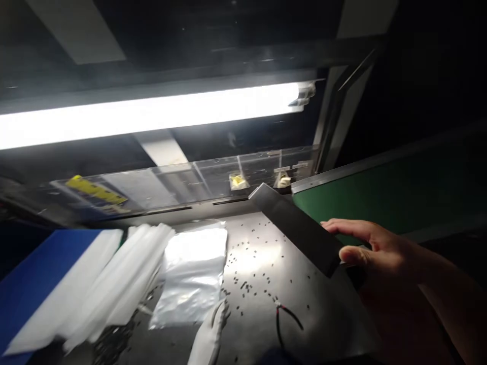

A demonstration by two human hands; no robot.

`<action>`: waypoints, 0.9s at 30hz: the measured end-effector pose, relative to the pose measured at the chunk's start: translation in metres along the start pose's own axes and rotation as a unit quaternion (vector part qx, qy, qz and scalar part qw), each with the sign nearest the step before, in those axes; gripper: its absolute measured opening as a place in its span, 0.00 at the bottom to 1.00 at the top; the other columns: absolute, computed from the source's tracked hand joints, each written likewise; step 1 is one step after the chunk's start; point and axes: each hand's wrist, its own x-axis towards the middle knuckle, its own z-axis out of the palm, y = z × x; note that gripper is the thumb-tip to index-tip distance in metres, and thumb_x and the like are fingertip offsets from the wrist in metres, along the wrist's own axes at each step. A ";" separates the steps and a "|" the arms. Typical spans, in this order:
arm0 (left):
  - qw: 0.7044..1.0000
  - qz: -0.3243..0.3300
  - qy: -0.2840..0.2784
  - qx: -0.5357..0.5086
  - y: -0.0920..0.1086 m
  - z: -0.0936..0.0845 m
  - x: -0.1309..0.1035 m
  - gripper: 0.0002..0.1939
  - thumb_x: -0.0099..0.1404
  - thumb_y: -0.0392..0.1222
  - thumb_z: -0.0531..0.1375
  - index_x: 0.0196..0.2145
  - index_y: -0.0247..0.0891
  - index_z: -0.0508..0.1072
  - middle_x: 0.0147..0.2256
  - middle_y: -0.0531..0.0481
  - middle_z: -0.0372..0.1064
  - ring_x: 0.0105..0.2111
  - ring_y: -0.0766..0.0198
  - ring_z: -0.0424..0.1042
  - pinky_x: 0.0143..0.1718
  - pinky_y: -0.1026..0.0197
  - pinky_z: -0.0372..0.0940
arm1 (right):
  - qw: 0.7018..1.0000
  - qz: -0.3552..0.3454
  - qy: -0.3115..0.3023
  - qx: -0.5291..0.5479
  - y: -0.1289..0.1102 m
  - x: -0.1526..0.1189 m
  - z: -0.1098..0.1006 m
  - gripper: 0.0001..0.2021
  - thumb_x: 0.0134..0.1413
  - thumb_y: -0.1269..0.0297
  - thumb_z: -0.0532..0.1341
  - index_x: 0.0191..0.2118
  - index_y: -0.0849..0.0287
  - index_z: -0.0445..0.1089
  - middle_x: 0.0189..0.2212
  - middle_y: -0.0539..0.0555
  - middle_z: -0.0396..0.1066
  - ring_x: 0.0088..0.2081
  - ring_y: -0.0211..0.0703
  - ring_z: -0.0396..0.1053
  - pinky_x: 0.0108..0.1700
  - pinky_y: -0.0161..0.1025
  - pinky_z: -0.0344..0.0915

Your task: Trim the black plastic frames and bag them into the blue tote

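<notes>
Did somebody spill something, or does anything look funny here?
Yes, it looks that way: little black bits lie scattered over the metal table, some close to the pliers. They seem spilled because they're strewn loosely, in no neat rows.

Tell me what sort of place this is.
Probably a workshop or factory workstation, perhaps for assembly or trimming: a bright tube light is mounted over a metal worktop, small dark bits lie scattered across it, and a plier-like hand tool lies among them.
</notes>
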 end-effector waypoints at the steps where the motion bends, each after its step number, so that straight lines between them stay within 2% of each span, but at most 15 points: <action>1: 0.998 0.006 -0.016 -0.061 0.003 -0.006 0.001 0.38 0.60 0.74 0.61 0.51 0.39 0.79 0.57 0.36 0.75 0.61 0.39 0.71 0.63 0.41 0.67 | 0.999 0.001 -0.028 0.031 -0.002 0.008 0.022 0.29 0.58 0.40 0.66 0.61 0.49 0.74 0.65 0.58 0.68 0.67 0.70 0.60 0.66 0.63 0.62; 4: 0.979 -0.005 -0.035 -0.202 0.016 -0.027 -0.003 0.44 0.55 0.76 0.65 0.54 0.34 0.78 0.55 0.30 0.76 0.54 0.36 0.76 0.62 0.35 0.66 | 0.982 -0.004 -0.138 0.128 -0.009 0.036 0.091 0.27 0.63 0.44 0.64 0.61 0.53 0.73 0.61 0.60 0.70 0.62 0.65 0.67 0.62 0.57 0.67; 7: 0.971 0.003 -0.035 -0.236 0.028 -0.051 -0.016 0.37 0.65 0.70 0.61 0.56 0.36 0.77 0.55 0.34 0.76 0.54 0.40 0.77 0.61 0.39 0.67 | 0.951 0.000 -0.227 0.210 -0.018 0.061 0.165 0.23 0.68 0.49 0.60 0.61 0.54 0.73 0.57 0.59 0.73 0.55 0.56 0.72 0.57 0.50 0.70; 11: 0.969 0.013 -0.050 -0.240 0.028 -0.083 -0.030 0.28 0.73 0.62 0.56 0.56 0.37 0.78 0.55 0.38 0.76 0.56 0.45 0.75 0.63 0.46 0.66 | 0.924 0.047 -0.267 0.268 -0.023 0.082 0.259 0.20 0.69 0.52 0.60 0.61 0.53 0.73 0.54 0.56 0.75 0.52 0.52 0.74 0.55 0.46 0.71; 14: 0.959 -0.007 -0.069 -0.276 0.012 -0.101 -0.026 0.27 0.75 0.60 0.53 0.57 0.38 0.78 0.57 0.39 0.75 0.59 0.47 0.73 0.64 0.48 0.65 | 0.917 0.087 -0.280 0.272 -0.025 0.089 0.308 0.20 0.69 0.53 0.61 0.61 0.51 0.73 0.57 0.55 0.73 0.56 0.53 0.71 0.59 0.47 0.69; 17: 0.932 -0.077 -0.019 -0.354 -0.010 -0.116 -0.011 0.32 0.75 0.63 0.50 0.57 0.34 0.77 0.54 0.35 0.77 0.56 0.45 0.75 0.60 0.45 0.69 | 0.907 0.140 -0.295 0.267 -0.025 0.089 0.333 0.21 0.69 0.53 0.61 0.63 0.49 0.71 0.63 0.55 0.69 0.60 0.55 0.68 0.62 0.48 0.66; 20: 0.888 -0.160 0.039 -0.429 -0.025 -0.135 0.007 0.33 0.74 0.64 0.52 0.56 0.32 0.76 0.53 0.32 0.77 0.52 0.47 0.78 0.57 0.46 0.72 | 0.896 0.202 -0.298 0.258 -0.022 0.086 0.338 0.22 0.68 0.52 0.61 0.64 0.45 0.69 0.67 0.53 0.64 0.64 0.58 0.64 0.63 0.49 0.65; 22: 0.854 -0.202 0.019 -0.480 -0.027 -0.147 0.016 0.34 0.74 0.64 0.51 0.56 0.30 0.75 0.54 0.31 0.76 0.51 0.48 0.78 0.55 0.47 0.73 | 0.897 0.228 -0.295 0.239 -0.022 0.087 0.336 0.22 0.67 0.52 0.61 0.64 0.44 0.70 0.69 0.52 0.62 0.66 0.60 0.62 0.64 0.50 0.65; 24: 0.827 -0.214 -0.025 -0.520 -0.023 -0.155 0.020 0.36 0.74 0.66 0.49 0.57 0.31 0.75 0.53 0.32 0.76 0.51 0.49 0.78 0.54 0.48 0.74 | 0.898 0.234 -0.306 0.214 -0.025 0.091 0.334 0.21 0.66 0.51 0.62 0.63 0.44 0.72 0.67 0.52 0.64 0.66 0.60 0.61 0.65 0.51 0.63; 27: 0.798 -0.209 -0.072 -0.561 -0.016 -0.157 0.022 0.34 0.75 0.65 0.47 0.60 0.37 0.73 0.55 0.38 0.76 0.54 0.50 0.76 0.55 0.49 0.73 | 0.891 0.218 -0.343 0.204 -0.032 0.100 0.330 0.21 0.65 0.51 0.62 0.60 0.48 0.74 0.59 0.56 0.72 0.60 0.58 0.68 0.62 0.52 0.65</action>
